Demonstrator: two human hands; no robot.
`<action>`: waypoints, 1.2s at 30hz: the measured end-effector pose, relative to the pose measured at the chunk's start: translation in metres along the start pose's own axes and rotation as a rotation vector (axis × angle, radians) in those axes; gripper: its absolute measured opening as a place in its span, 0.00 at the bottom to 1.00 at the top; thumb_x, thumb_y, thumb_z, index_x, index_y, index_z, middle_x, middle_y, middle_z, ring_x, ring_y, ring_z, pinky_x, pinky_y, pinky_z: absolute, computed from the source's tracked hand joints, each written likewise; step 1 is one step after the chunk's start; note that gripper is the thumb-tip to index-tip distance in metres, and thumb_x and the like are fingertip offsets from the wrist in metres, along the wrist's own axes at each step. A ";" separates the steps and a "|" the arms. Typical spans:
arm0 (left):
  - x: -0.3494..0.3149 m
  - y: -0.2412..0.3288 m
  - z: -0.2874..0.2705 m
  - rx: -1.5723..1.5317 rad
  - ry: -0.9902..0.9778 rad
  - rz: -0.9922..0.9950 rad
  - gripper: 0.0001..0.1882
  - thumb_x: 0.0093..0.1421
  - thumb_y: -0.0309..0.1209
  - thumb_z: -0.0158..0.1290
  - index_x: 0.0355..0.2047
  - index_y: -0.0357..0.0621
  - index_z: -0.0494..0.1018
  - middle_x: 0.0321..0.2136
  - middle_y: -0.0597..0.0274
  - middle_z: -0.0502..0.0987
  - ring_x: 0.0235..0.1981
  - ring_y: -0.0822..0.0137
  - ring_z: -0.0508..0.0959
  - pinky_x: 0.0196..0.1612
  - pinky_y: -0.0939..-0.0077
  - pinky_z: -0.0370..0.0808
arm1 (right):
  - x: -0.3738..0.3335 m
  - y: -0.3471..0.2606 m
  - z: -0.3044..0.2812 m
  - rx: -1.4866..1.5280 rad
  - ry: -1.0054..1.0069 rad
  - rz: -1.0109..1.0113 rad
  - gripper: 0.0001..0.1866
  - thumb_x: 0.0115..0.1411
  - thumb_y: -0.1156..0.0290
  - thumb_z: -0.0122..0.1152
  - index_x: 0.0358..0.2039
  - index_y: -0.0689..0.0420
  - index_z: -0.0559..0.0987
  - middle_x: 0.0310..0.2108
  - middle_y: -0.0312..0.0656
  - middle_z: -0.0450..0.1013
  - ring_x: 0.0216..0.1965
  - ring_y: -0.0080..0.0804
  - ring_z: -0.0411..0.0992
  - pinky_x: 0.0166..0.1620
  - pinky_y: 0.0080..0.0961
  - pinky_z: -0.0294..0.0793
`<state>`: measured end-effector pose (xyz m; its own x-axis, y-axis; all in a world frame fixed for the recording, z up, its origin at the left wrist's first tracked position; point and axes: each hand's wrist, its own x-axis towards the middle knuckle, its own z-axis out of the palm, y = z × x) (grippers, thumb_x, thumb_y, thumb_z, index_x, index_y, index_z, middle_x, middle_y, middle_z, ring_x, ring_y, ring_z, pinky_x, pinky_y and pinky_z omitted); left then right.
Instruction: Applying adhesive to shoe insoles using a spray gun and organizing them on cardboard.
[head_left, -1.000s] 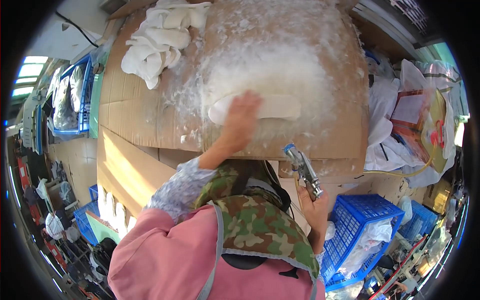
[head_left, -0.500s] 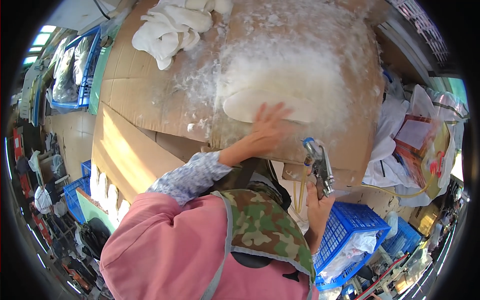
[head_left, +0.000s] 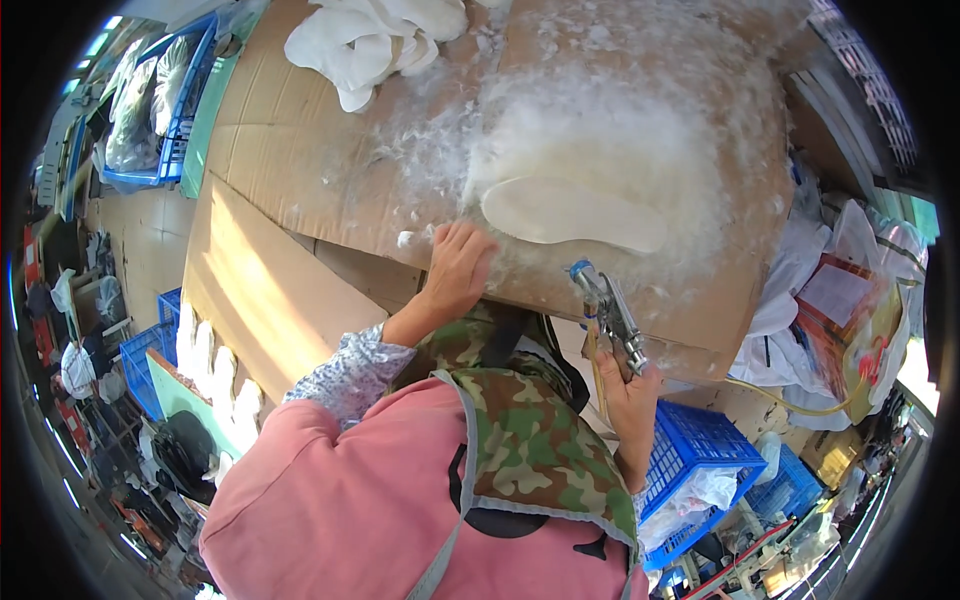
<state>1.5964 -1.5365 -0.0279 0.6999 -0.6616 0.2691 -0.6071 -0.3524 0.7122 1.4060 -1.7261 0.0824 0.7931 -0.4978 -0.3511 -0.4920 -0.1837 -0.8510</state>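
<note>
Cardboard (head_left: pixel 330 180): white insole (head_left: pixel 570 215) just beside loosely curled left fingers (head_left: pixel 466 240); right fingers (head_left: pixel 607 374) grip spray gun (head_left: pixel 615 320).

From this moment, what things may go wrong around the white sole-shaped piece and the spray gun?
Loose white fluff lies on the cardboard around the white sole-shaped piece, so some might cling to it.

The right hand holds the spray gun with its front end close to the piece's near edge, so a careless move could bump it.
</note>
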 end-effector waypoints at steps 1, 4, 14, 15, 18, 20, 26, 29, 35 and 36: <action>0.009 0.004 0.003 -0.001 0.025 -0.068 0.09 0.50 0.23 0.50 0.34 0.44 0.69 0.31 0.61 0.72 0.39 0.58 0.71 0.43 0.64 0.62 | 0.001 -0.003 0.003 -0.026 0.032 -0.020 0.14 0.58 0.67 0.63 0.39 0.63 0.75 0.22 0.37 0.67 0.25 0.24 0.62 0.31 0.22 0.66; 0.029 0.009 0.018 0.115 0.028 0.016 0.09 0.51 0.25 0.51 0.34 0.45 0.69 0.31 0.60 0.71 0.39 0.59 0.71 0.43 0.64 0.62 | 0.000 -0.004 0.008 -0.026 0.067 0.022 0.14 0.58 0.67 0.63 0.40 0.63 0.75 0.23 0.38 0.69 0.26 0.25 0.64 0.32 0.22 0.67; -0.008 -0.025 0.005 0.092 -0.303 0.140 0.05 0.54 0.29 0.49 0.31 0.46 0.68 0.31 0.57 0.69 0.33 0.56 0.70 0.38 0.63 0.62 | -0.005 -0.010 0.013 -0.032 0.085 0.010 0.14 0.58 0.69 0.63 0.41 0.62 0.75 0.27 0.39 0.74 0.27 0.25 0.67 0.33 0.22 0.68; -0.010 -0.031 -0.002 0.183 -0.249 0.004 0.07 0.54 0.27 0.48 0.35 0.45 0.68 0.31 0.56 0.70 0.34 0.54 0.71 0.38 0.63 0.64 | -0.004 -0.009 0.016 -0.018 0.076 0.011 0.14 0.58 0.69 0.62 0.42 0.62 0.75 0.27 0.39 0.74 0.28 0.25 0.67 0.34 0.22 0.69; 0.002 -0.042 -0.004 0.121 -0.044 -0.224 0.13 0.55 0.23 0.47 0.42 0.42 0.66 0.32 0.54 0.71 0.36 0.54 0.72 0.39 0.64 0.67 | -0.003 -0.013 0.024 -0.028 0.082 0.009 0.14 0.58 0.70 0.62 0.43 0.62 0.75 0.28 0.40 0.73 0.29 0.27 0.68 0.35 0.23 0.69; 0.016 -0.043 -0.002 -0.034 0.108 -0.317 0.16 0.55 0.21 0.46 0.46 0.40 0.65 0.33 0.54 0.72 0.37 0.56 0.73 0.39 0.65 0.70 | -0.002 -0.017 0.029 -0.054 0.094 0.007 0.14 0.58 0.70 0.61 0.44 0.62 0.74 0.29 0.40 0.73 0.30 0.27 0.69 0.36 0.23 0.69; 0.036 -0.042 0.021 -0.356 0.042 -0.574 0.17 0.58 0.23 0.49 0.48 0.39 0.63 0.38 0.55 0.73 0.33 0.70 0.75 0.35 0.74 0.74 | -0.002 -0.030 0.036 -0.046 0.040 0.037 0.16 0.59 0.69 0.61 0.46 0.61 0.72 0.31 0.44 0.73 0.31 0.31 0.70 0.38 0.25 0.69; 0.037 -0.042 0.024 -0.407 0.039 -0.594 0.17 0.57 0.21 0.49 0.47 0.39 0.63 0.39 0.55 0.73 0.34 0.69 0.76 0.34 0.76 0.75 | -0.003 -0.031 0.042 -0.127 -0.013 -0.016 0.16 0.60 0.68 0.60 0.47 0.60 0.71 0.31 0.47 0.73 0.31 0.34 0.71 0.38 0.27 0.70; 0.036 -0.045 0.024 -0.561 0.039 -0.634 0.16 0.55 0.17 0.48 0.45 0.37 0.63 0.36 0.51 0.74 0.29 0.66 0.77 0.31 0.74 0.76 | 0.002 -0.027 0.048 -0.078 0.061 0.032 0.16 0.59 0.70 0.59 0.46 0.60 0.71 0.36 0.50 0.73 0.33 0.44 0.73 0.37 0.31 0.71; 0.036 -0.045 0.024 -0.570 0.036 -0.655 0.16 0.56 0.17 0.48 0.45 0.37 0.63 0.35 0.52 0.74 0.29 0.67 0.77 0.31 0.74 0.77 | 0.001 -0.027 0.052 -0.100 0.012 -0.016 0.16 0.59 0.71 0.59 0.47 0.59 0.71 0.36 0.50 0.73 0.33 0.44 0.73 0.36 0.31 0.71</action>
<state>1.6400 -1.5600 -0.0655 0.8595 -0.4171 -0.2955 0.1969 -0.2632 0.9444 1.4390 -1.6779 0.0849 0.7970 -0.5044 -0.3323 -0.5130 -0.2749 -0.8132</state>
